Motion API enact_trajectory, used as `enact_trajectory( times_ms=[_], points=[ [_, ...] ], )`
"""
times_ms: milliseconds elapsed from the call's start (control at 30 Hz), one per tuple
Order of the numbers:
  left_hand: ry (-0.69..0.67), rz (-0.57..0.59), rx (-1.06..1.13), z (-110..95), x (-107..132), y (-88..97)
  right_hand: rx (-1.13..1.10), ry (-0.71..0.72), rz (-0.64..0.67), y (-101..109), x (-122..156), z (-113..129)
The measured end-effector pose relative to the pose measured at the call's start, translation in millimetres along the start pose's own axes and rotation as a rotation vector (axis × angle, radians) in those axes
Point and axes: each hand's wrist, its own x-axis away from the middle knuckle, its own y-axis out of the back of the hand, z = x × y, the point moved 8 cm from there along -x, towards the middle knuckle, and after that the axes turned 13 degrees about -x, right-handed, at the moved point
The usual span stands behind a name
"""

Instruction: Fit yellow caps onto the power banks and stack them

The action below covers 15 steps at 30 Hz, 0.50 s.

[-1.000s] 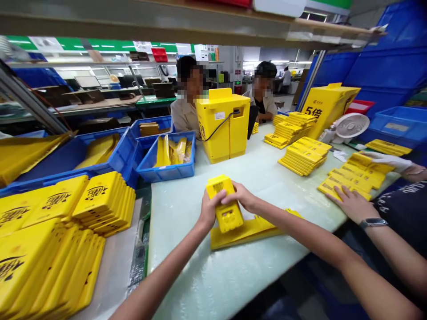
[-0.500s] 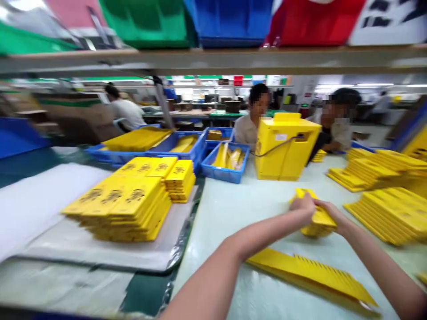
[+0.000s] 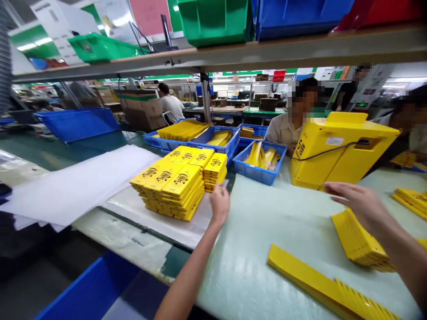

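Observation:
My left hand (image 3: 220, 202) reaches out to the left, fingers loosely apart, holding nothing, just short of the stacks of yellow printed panels (image 3: 180, 182) on a clear plastic sheet (image 3: 160, 220). My right hand (image 3: 358, 202) hovers open with fingers stretched out above a small yellow ribbed part (image 3: 356, 240) lying on the pale green table (image 3: 267, 231). A long flat yellow ribbed panel (image 3: 320, 284) lies near the table's front edge.
A large yellow box (image 3: 340, 153) with a black cable stands at the back right. Blue bins (image 3: 258, 162) of yellow parts sit behind the stacks. White foam sheets (image 3: 73, 186) lie left. People sit across the table. A shelf (image 3: 233, 55) with coloured bins hangs overhead.
Both hands have let go of the small yellow part, which now lies on the table. My left hand has swung left toward the stacks, and my view has turned left.

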Motion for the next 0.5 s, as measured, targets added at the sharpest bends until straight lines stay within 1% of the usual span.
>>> enact_trajectory(
  times_ms=[33, 67, 100, 133, 167, 233, 267, 300, 367, 433, 500],
  points=[
    [0.043, -0.073, -0.024, 19.5, -9.6, 20.3, -0.059, -0.042, 0.116, -48.4, -1.1, 2.9],
    [0.070, -0.120, -0.038, 33.6, -15.3, 33.3, -0.082, -0.057, 0.199, -95.6, -1.7, 5.4],
    [0.084, -0.147, -0.045, 43.4, -18.1, 39.7, -0.099, -0.074, 0.279, -142.5, -1.7, 5.1],
    [0.088, -0.157, -0.045, 49.4, -19.2, 40.8, -0.139, -0.146, 0.365, -188.7, -0.9, -1.3],
    [0.086, -0.159, -0.039, 53.0, -19.6, 38.5, -0.162, -0.178, 0.422, -230.1, -1.1, -6.2],
    [0.080, -0.164, -0.021, 56.6, -20.5, 29.7, -0.184, -0.233, 0.484, -298.9, -4.4, -18.1],
    [0.079, -0.170, -0.012, 58.1, -21.9, 25.6, -0.189, -0.270, 0.509, -327.2, -6.4, -24.5],
    [0.076, -0.174, -0.003, 59.7, -23.9, 21.9, -0.191, -0.309, 0.522, -350.8, -8.9, -30.5],
    [0.074, -0.170, 0.009, 63.9, -29.3, 16.4, -0.195, -0.394, 0.559, -387.6, -12.5, -40.2],
    [0.077, -0.149, 0.015, 68.8, -34.6, 12.4, -0.212, -0.486, 0.614, -412.9, -14.6, -46.8],
    [0.083, -0.122, 0.013, 72.5, -38.5, 9.3, -0.235, -0.569, 0.677, -428.1, -16.6, -50.6]
  ],
)
